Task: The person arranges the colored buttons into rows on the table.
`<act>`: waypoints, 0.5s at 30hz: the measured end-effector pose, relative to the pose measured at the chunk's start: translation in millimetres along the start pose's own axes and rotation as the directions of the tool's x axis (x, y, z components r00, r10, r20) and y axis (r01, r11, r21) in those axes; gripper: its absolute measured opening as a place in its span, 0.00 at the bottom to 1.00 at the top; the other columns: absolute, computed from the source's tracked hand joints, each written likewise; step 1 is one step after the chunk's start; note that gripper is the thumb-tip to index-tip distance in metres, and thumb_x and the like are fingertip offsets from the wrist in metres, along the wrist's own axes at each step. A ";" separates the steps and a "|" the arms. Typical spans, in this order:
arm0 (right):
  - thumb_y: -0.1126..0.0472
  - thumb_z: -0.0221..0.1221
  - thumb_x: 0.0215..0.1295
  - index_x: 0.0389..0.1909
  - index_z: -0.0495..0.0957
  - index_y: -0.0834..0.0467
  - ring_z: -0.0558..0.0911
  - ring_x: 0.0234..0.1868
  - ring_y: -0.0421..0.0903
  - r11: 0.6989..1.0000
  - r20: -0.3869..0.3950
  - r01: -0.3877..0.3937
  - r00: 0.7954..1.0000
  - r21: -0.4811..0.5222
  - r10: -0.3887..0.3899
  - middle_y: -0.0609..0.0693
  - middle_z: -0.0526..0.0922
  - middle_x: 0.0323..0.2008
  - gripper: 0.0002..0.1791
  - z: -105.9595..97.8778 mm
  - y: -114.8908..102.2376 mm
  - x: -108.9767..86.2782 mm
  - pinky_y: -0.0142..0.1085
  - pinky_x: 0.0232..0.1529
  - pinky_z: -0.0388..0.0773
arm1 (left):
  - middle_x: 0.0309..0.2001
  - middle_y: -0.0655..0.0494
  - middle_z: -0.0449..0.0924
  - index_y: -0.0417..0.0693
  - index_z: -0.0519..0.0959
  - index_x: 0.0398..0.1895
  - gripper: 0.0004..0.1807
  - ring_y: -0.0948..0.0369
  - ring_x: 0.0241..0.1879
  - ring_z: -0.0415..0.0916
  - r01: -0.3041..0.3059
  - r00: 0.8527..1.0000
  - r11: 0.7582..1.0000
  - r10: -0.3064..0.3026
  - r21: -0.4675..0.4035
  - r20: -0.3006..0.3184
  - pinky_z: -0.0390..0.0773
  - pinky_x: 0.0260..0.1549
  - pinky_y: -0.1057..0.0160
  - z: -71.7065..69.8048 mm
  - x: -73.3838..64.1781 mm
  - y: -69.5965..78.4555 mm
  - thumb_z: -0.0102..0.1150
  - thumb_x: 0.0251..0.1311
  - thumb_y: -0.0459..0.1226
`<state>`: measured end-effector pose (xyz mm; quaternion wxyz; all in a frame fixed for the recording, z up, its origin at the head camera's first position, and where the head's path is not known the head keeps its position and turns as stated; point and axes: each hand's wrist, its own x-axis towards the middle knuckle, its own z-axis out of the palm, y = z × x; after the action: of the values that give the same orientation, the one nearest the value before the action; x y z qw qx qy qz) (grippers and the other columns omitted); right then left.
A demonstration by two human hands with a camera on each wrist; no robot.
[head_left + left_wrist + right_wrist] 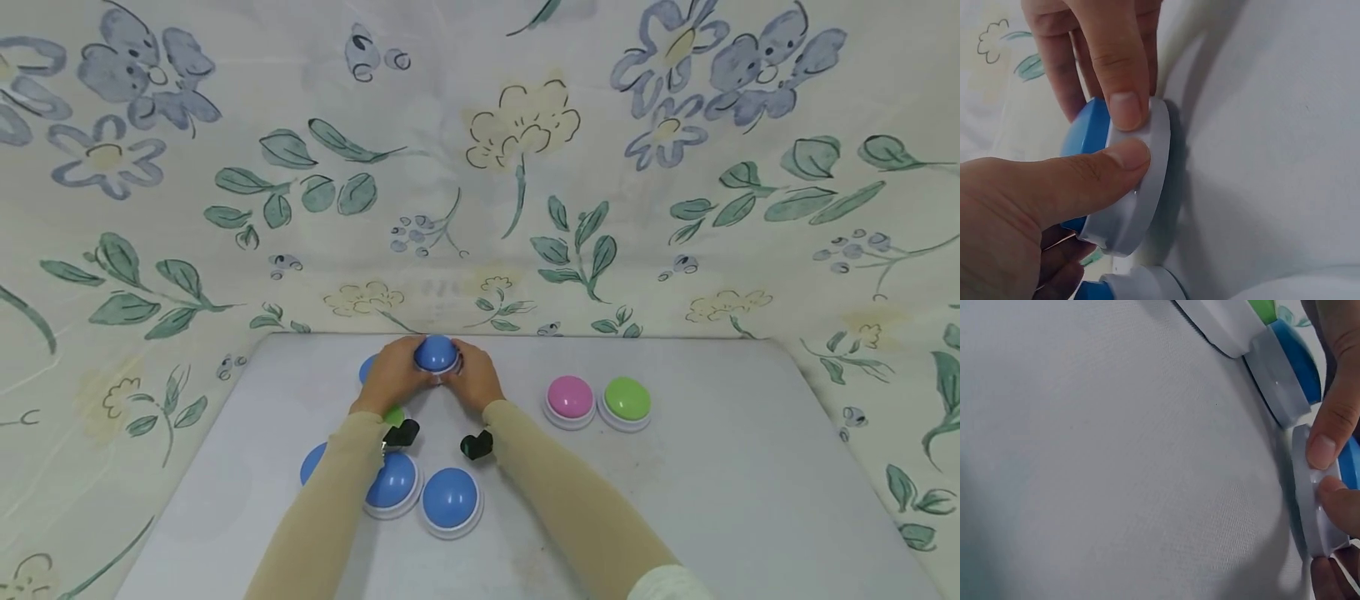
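Near the table's far edge, both hands hold a blue dome push button [436, 354] with a white base, one hand on each side. My left hand [393, 371] grips its left side, and my right hand [474, 375] its right side. In the left wrist view both thumbs press on the button's white base [1157, 144], close together, while the other fingers reach around behind. A shadow lies along the base; I cannot tell whether it touches the table. Beside my left hand sits another blue button [367, 368], partly hidden. A green button [393, 416] shows under the left wrist.
Nearer on the white table [712, 475] stand blue buttons: one [449, 497] in the middle, one [392, 481] beside the left sleeve, one [311, 462] half covered by it. To the right are a pink button [570, 397] and a green button [627, 399]. Floral cloth [480, 192] rises behind.
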<state>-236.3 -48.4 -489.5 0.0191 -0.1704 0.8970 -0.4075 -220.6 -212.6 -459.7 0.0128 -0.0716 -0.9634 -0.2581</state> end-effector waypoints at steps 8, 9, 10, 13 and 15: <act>0.64 0.68 0.63 0.69 0.69 0.65 0.77 0.63 0.54 0.999 -0.039 0.026 0.999 0.042 -0.024 0.60 0.77 0.63 0.34 -7.3 -1.4 -6.0 0.44 0.67 0.72 | 0.65 0.34 0.73 0.29 0.68 0.68 0.41 0.39 0.65 0.70 0.005 1.000 0.999 -0.006 -0.041 -0.020 0.68 0.68 0.42 -3.8 -2.5 8.1 0.76 0.52 0.34; 0.63 0.68 0.64 0.69 0.69 0.65 0.77 0.63 0.54 0.999 -0.040 0.024 0.999 0.039 -0.022 0.60 0.76 0.64 0.34 -8.3 -1.5 -7.1 0.44 0.67 0.73 | 0.65 0.34 0.72 0.29 0.68 0.68 0.41 0.40 0.65 0.70 0.003 1.000 0.999 -0.004 -0.046 -0.023 0.68 0.68 0.42 -3.9 -3.1 9.2 0.76 0.52 0.34; 0.63 0.68 0.64 0.69 0.68 0.65 0.77 0.62 0.54 0.999 -0.041 0.023 0.999 0.044 -0.021 0.60 0.76 0.64 0.34 -9.3 -1.8 -8.2 0.44 0.66 0.73 | 0.65 0.34 0.72 0.29 0.68 0.68 0.41 0.40 0.65 0.70 -0.003 1.000 0.999 0.001 -0.050 -0.027 0.67 0.68 0.43 -3.5 -3.7 9.8 0.75 0.52 0.34; 0.63 0.68 0.64 0.70 0.68 0.64 0.76 0.63 0.53 0.999 -0.040 0.020 0.999 0.046 -0.018 0.60 0.75 0.64 0.34 -11.1 -1.6 -11.2 0.42 0.66 0.74 | 0.65 0.34 0.72 0.29 0.67 0.68 0.41 0.39 0.66 0.69 -0.017 0.999 0.998 0.014 -0.067 -0.039 0.66 0.68 0.43 -2.8 -6.4 12.0 0.75 0.53 0.35; 0.64 0.67 0.64 0.70 0.67 0.64 0.76 0.63 0.53 0.998 -0.041 0.025 0.999 0.049 -0.023 0.60 0.75 0.65 0.35 -12.3 -1.6 -13.3 0.41 0.66 0.74 | 0.66 0.34 0.72 0.29 0.67 0.69 0.41 0.39 0.66 0.69 -0.023 0.999 0.997 0.020 -0.072 -0.049 0.66 0.69 0.43 -2.6 -8.6 14.0 0.75 0.52 0.35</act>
<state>-225.4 -36.2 -481.5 0.0002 -0.1721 0.8848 -0.4331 -210.1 -203.0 -451.0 0.0364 -0.0761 -0.9520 -0.2943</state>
